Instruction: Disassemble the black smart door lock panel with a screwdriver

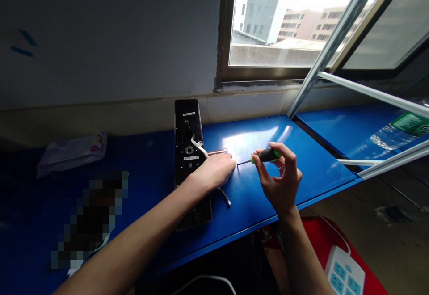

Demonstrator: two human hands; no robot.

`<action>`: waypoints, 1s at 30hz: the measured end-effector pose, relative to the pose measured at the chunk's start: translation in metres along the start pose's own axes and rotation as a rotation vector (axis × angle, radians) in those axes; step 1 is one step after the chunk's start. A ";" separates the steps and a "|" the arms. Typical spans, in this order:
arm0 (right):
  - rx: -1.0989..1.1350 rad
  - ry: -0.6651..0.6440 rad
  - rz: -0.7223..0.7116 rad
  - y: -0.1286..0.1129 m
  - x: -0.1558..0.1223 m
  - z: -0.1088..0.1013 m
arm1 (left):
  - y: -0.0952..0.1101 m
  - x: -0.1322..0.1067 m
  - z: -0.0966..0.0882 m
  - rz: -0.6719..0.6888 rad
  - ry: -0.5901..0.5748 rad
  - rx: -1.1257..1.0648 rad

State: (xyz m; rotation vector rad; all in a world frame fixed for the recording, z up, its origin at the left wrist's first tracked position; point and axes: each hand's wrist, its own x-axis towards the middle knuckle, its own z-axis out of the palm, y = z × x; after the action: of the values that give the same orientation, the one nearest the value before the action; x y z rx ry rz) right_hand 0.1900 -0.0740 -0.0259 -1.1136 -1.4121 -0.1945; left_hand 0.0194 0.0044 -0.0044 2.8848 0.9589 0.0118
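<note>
Bare left forearm [144,232] slants in from lower left; left hand [216,168] back up, fingertips hidden. Right forearm [303,250] angled upward, right hand [282,181] raised, thumb [262,173] and fingers pinching.

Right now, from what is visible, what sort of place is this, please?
Probably a small workshop or repair bench: the right hand holds a screwdriver, a long black panel with fittings lies on the blue tabletop, and a power strip rests nearby.

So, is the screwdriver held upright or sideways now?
Sideways: the right hand holds the screwdriver, and its thin shaft points across, nearly level in this view, toward the left hand.
</note>
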 end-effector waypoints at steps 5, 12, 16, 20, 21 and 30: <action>0.029 0.018 -0.031 -0.009 0.007 -0.006 | 0.004 0.000 -0.005 -0.027 0.031 -0.005; 0.130 0.129 -0.175 -0.041 0.032 -0.017 | 0.011 -0.015 -0.029 -0.070 0.127 -0.034; 0.112 0.166 -0.205 -0.054 0.041 -0.020 | 0.009 -0.033 -0.036 -0.094 0.201 -0.068; 0.135 0.175 -0.217 -0.061 0.042 -0.016 | 0.002 -0.050 -0.034 -0.089 0.316 -0.143; 0.149 0.178 -0.216 -0.063 0.042 -0.014 | 0.000 -0.054 -0.033 -0.088 0.332 -0.153; 0.263 0.123 -0.172 -0.077 0.041 0.000 | -0.013 -0.081 -0.029 -0.122 0.386 -0.196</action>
State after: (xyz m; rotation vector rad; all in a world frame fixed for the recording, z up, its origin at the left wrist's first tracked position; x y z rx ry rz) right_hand 0.1460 -0.0936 0.0468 -0.7531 -1.3780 -0.1902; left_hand -0.0543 -0.0308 0.0249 2.6869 1.1172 0.6353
